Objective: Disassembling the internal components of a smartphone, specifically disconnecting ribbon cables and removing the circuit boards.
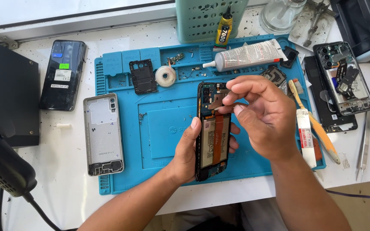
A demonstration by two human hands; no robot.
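My left hand (188, 150) grips an opened phone (213, 141) by its left edge and holds it upright over the blue repair mat (159, 128). The phone's back is off, showing the battery, an orange flex strip and the circuit board at the top. My right hand (260, 113) hovers over the phone's upper half, fingertips pinched on a small thin piece at the board; what the piece is I cannot tell.
A silver back cover (102, 133) lies at the mat's left edge, a dark phone (63, 73) beyond it. On the mat sit a black frame piece (142, 76), a tape roll (165, 76) and a glue tube (247, 55). Another opened phone (343, 77), a brush (313, 124) and tweezers (363, 143) lie right.
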